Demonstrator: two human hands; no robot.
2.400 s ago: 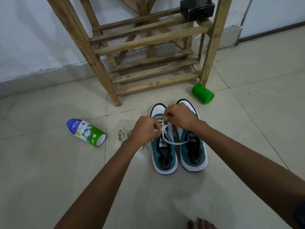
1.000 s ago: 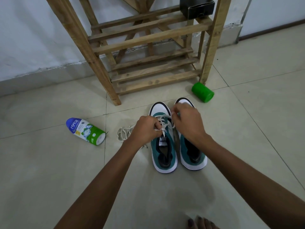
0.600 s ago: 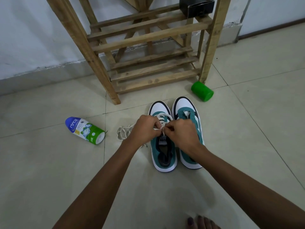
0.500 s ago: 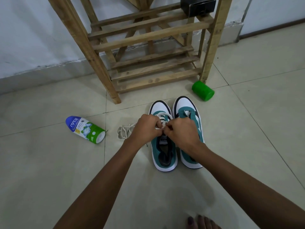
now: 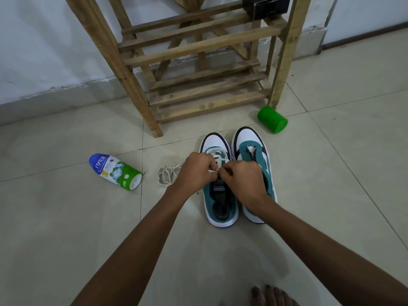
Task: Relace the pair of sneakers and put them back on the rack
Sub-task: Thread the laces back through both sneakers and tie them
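Observation:
Two teal-and-white sneakers stand side by side on the floor tiles, toes toward the wooden rack (image 5: pixel 198 69). The left sneaker (image 5: pixel 217 191) has a white lace (image 5: pixel 217 154) threaded through its upper eyelets. My left hand (image 5: pixel 196 171) and my right hand (image 5: pixel 242 180) meet over its tongue, each pinching a lace end between curled fingers. The right sneaker (image 5: pixel 254 149) shows bare eyelets with no lace. A second loose white lace (image 5: pixel 166 174) lies coiled on the floor just left of my left hand.
A blue-and-green powder bottle (image 5: pixel 114 171) lies on its side to the left. A green cylinder (image 5: pixel 272 119) lies by the rack's right front leg. A black box (image 5: pixel 266 5) sits on an upper shelf. Toes of a foot (image 5: pixel 269 295) show at the bottom edge.
My right hand came back from over the right sneaker to meet my left hand at the left sneaker's tongue. The long loop of lace seen earlier has been drawn in.

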